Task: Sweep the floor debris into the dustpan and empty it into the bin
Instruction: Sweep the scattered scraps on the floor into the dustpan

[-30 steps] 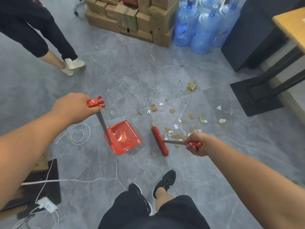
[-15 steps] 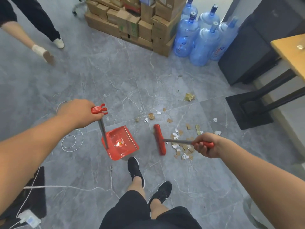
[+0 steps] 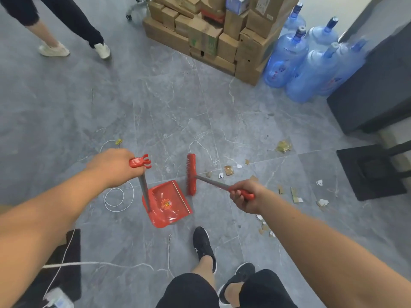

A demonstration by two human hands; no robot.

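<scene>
Just past the right hand (image 3: 244,197), scraps of debris (image 3: 229,170) lie scattered on the grey floor (image 3: 178,107), none inside the dustpan (image 3: 166,203) as far as I can see. That hand is curled round the broom (image 3: 191,174) handle, brush head just beside the pan's lip. The left hand (image 3: 113,165) grips the pan's upright handle. Sweeping looks barely started; emptying remains, and no bin shows.

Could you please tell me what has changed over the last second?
The broom head swung left, off the scraps, and is now beside the open edge of the dustpan; the scraps remain to its right. Unchanged: the left grip on the dustpan handle, the right grip on the broom handle, and the dustpan on the floor with no scraps visible inside.
</scene>
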